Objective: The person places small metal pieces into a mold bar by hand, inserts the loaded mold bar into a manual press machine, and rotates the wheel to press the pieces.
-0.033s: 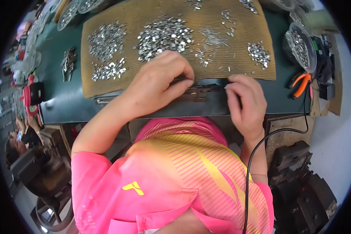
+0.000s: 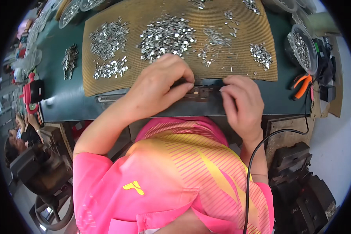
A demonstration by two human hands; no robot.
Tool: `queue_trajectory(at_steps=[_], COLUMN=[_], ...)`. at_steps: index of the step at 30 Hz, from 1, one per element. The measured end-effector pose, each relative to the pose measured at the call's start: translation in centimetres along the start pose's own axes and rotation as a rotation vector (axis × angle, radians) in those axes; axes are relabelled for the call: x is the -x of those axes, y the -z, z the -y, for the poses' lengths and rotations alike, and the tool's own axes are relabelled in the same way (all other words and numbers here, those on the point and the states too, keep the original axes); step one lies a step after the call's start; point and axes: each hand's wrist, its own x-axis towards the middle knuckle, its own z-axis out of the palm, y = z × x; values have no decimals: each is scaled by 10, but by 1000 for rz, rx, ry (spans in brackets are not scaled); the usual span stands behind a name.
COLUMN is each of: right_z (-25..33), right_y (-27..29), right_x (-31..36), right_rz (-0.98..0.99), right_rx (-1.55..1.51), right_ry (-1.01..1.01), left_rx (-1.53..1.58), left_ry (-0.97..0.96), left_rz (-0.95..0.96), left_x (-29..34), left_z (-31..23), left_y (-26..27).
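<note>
A long, narrow dark metal fixture (image 2: pixel 201 93) with a brownish block lies along the table's front edge. My left hand (image 2: pixel 160 84) is over its middle, fingers curled and thumb bent toward them beside the block. Whatever those fingers pinch is hidden. At the fixture's right end, my right hand (image 2: pixel 243 99) is curled, with its fingertips close to the bar; any small part in it is too small to make out. Beyond both hands, a ribbed tan mat (image 2: pixel 132 78) bears a large heap of small shiny metal pieces (image 2: pixel 167 37) and thin metal pins (image 2: pixel 217 37).
More metal pieces (image 2: pixel 109 39) lie at the mat's left, others (image 2: pixel 261 54) at its right. A clear tub of parts (image 2: pixel 300 48) and orange-handled pliers (image 2: pixel 303 86) are at the right. A linked metal strip (image 2: pixel 70 61) and a red-and-black tool (image 2: pixel 33 93) lie left. A black cable (image 2: pixel 277 133) crosses my right arm.
My right hand has shifted slightly left along the fixture, toward the block. My left hand stays almost where it was.
</note>
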Motion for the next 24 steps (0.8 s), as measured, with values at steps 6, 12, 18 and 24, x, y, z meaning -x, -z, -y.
queue_trajectory(at_steps=[6,12,18,24], right_z=[22,35,29,10], right_y=[-36,-45,-34,-2], right_x=[-7,-11,-16,-8], right_rz=[91,126,188,51], right_rx=[-4,54,1,-69], right_ry=[120,92,71,-122], left_rx=[-85,-122,-101,-67], left_ry=[-7,-38,-49,-9], left_rz=[-120,-173,-177,-163], left_x=[28,37,38,32], left_z=[-1,2,5,2], left_y=[-18,-23,-22,-21])
